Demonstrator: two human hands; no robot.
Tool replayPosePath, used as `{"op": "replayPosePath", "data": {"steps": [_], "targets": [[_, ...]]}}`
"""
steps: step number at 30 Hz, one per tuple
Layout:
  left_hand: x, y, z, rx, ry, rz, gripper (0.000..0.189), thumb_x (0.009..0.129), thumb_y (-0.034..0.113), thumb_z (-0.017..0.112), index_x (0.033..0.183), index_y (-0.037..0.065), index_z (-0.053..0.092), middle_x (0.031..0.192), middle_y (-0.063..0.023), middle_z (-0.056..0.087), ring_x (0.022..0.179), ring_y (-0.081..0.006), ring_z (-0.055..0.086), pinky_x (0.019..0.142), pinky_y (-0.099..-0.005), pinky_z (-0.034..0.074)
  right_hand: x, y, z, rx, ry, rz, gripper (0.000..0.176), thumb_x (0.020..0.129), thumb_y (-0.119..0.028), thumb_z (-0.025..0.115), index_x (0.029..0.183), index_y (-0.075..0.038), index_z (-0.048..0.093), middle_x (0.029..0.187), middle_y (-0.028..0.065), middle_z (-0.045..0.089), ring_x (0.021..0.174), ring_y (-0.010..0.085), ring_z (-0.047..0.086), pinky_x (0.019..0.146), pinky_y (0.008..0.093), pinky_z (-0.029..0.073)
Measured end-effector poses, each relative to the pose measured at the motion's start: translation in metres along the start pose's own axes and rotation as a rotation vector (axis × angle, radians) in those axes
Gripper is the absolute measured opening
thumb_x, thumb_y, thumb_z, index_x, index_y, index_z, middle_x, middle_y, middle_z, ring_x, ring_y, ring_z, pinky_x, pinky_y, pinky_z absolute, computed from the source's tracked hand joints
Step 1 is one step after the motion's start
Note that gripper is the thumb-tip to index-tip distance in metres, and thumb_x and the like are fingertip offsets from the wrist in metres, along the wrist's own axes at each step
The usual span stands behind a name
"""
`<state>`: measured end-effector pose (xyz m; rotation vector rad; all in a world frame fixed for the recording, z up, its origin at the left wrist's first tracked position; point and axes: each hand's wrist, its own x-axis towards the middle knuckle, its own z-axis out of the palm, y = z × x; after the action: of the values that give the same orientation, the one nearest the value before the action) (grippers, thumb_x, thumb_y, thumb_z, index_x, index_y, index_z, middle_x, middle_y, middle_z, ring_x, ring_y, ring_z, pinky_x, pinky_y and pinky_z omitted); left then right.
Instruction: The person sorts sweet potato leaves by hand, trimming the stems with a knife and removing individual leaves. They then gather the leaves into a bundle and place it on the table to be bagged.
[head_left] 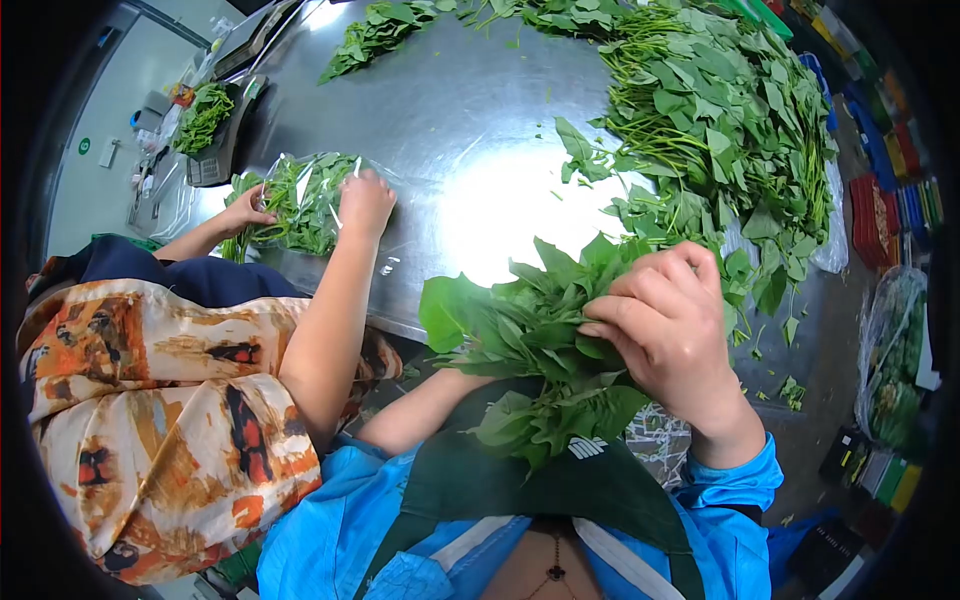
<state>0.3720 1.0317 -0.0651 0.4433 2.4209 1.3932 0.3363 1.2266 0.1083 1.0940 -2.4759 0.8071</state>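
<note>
A bunch of leafy greens (545, 325) is held up in front of my apron, off the table's near edge. My left forearm runs in under the bunch from the left; the leaves cover that hand and its fingers, and the bunch rests where the hand would be. At the right side of the bunch, my right hand (665, 325) is closed, thumb and fingers pinching leaves. A big heap of the same greens (715, 130) lies beyond it on the metal table (420, 120), stems partly showing.
On my left a co-worker in a patterned garment (150, 400) handles greens in a clear plastic bag (310, 205). Behind that stands a scale (215, 160) with greens on it. More greens (375, 40) lie at the far edge. Bagged produce (895, 360) and crates are at right.
</note>
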Motion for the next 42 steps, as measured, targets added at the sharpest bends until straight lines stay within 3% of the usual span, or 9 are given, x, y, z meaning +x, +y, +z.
{"op": "replayPosePath", "data": {"steps": [4, 13, 17, 24, 27, 36, 38, 40, 42], "targets": [[0.067, -0.093, -0.179, 1.915, -0.075, -0.259, 0.026, 0.082, 0.026, 0.045, 0.088, 0.008, 0.063, 0.084, -0.0097, 0.056, 0.084, -0.0263, 0.053, 0.072, -0.0348, 0.044, -0.005, 0.002, 0.009, -0.104, 0.086, -0.079, 0.016, 0.059, -0.014, 0.066, 0.072, -0.009, 0.059, 0.069, 0.0005, 0.053, 0.071, 0.0188, 0.052, 0.074, 0.0351, 0.035], [0.076, -0.15, -0.145, 2.301, -0.086, -0.099, 0.015, 0.077, 0.013, 0.053, 0.083, 0.006, 0.064, 0.086, -0.0107, 0.058, 0.089, -0.0277, 0.051, 0.078, -0.0324, 0.04, -0.031, 0.012, 0.0, -0.202, 0.509, 0.071, 0.015, 0.056, -0.003, 0.059, 0.071, -0.005, 0.057, 0.068, 0.0058, 0.051, 0.072, 0.0233, 0.052, 0.071, 0.0351, 0.038], [0.074, -0.112, -0.136, 2.302, -0.113, -0.029, 0.012, 0.08, 0.013, 0.054, 0.082, 0.005, 0.063, 0.082, -0.0106, 0.059, 0.084, -0.0255, 0.053, 0.075, -0.0307, 0.04, -0.099, 0.055, -0.095, -0.056, 1.302, 0.012, 0.021, 0.08, -0.011, 0.04, 0.086, 0.003, 0.056, 0.083, 0.0131, 0.057, 0.081, 0.0257, 0.051, 0.075, 0.0364, 0.041], [0.063, -0.093, -0.11, 2.585, -0.062, 0.244, 0.013, 0.084, 0.015, 0.053, 0.083, 0.004, 0.061, 0.075, -0.0083, 0.059, 0.072, -0.0209, 0.054, 0.069, -0.027, 0.041, -0.158, 0.08, -0.122, 1.32, 0.878, 0.165, 0.018, 0.077, -0.021, 0.065, 0.067, -0.013, 0.052, 0.061, -0.0006, 0.04, 0.063, 0.0078, 0.041, 0.066, 0.0257, 0.026], [0.062, -0.086, -0.103, 2.666, -0.174, 0.291, 0.013, 0.085, 0.016, 0.053, 0.088, 0.005, 0.059, 0.074, -0.0095, 0.059, 0.073, -0.022, 0.055, 0.069, -0.0272, 0.041, -0.196, 0.144, -0.063, 0.872, 0.548, 1.254, 0.015, 0.075, -0.012, 0.064, 0.089, -0.006, 0.062, 0.067, 0.0016, 0.058, 0.056, 0.011, 0.051, 0.062, 0.0285, 0.039], [0.059, -0.126, -0.143, 2.804, -0.432, -0.171, 0.022, 0.077, 0.02, 0.064, 0.097, 0.01, 0.062, 0.086, -0.0089, 0.062, 0.08, -0.0197, 0.057, 0.074, -0.029, 0.045, -0.186, 0.115, -0.032, -0.029, 0.265, 1.125, 0.017, 0.085, -0.017, 0.057, 0.081, 0.0, 0.057, 0.058, -0.0025, 0.05, 0.049, 0.0043, 0.043, 0.044, 0.0199, 0.032], [0.059, -0.12, -0.139, 2.7, -0.666, -0.121, 0.016, 0.076, 0.008, 0.061, 0.091, 0.008, 0.065, 0.08, -0.0075, 0.063, 0.073, -0.0175, 0.059, 0.069, -0.029, 0.048, -0.185, 0.11, -0.032, 0.083, 0.212, 1.127, 0.016, 0.086, -0.017, 0.056, 0.079, -0.002, 0.057, 0.056, -0.0031, 0.048, 0.049, 0.0035, 0.041, 0.043, 0.0191, 0.029], [0.063, -0.12, -0.134, 2.111, -0.187, -0.486, 0.018, 0.075, 0.005, 0.058, 0.091, 0.003, 0.065, 0.077, -0.0083, 0.064, 0.068, -0.017, 0.061, 0.064, -0.0309, 0.051, -0.177, 0.1, -0.025, 0.568, 0.261, 0.995, 0.015, 0.085, -0.015, 0.056, 0.079, -0.001, 0.056, 0.057, -0.0036, 0.047, 0.05, 0.0032, 0.04, 0.045, 0.0192, 0.031], [0.073, -0.091, -0.133, 2.156, -0.498, -0.405, 0.02, 0.075, 0.005, 0.054, 0.091, -0.001, 0.064, 0.076, -0.0096, 0.064, 0.063, -0.0193, 0.061, 0.06, -0.034, 0.051, -0.16, 0.084, -0.016, 0.545, 0.285, 0.969, 0.01, 0.084, -0.01, 0.056, 0.08, -0.002, 0.055, 0.064, -0.0032, 0.049, 0.056, 0.0039, 0.043, 0.051, 0.0181, 0.035]]}}
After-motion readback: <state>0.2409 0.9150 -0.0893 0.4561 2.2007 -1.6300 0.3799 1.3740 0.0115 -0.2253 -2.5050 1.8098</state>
